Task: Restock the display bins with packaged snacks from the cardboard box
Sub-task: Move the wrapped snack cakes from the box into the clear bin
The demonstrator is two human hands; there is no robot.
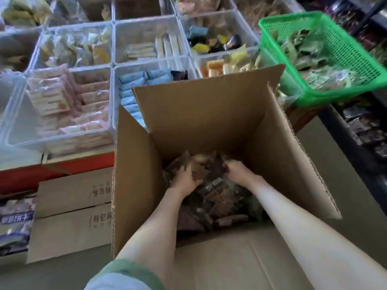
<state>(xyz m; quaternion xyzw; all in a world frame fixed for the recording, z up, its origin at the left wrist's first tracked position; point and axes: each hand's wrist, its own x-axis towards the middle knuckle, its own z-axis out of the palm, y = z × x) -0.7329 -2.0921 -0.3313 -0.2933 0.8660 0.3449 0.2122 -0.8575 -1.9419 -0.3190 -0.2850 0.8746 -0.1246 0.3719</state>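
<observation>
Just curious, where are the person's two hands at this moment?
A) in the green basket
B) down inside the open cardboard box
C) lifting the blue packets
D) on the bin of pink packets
B: the left hand and the right hand both reach down into the cardboard box, curled on the dark snack packets at its bottom.
</observation>
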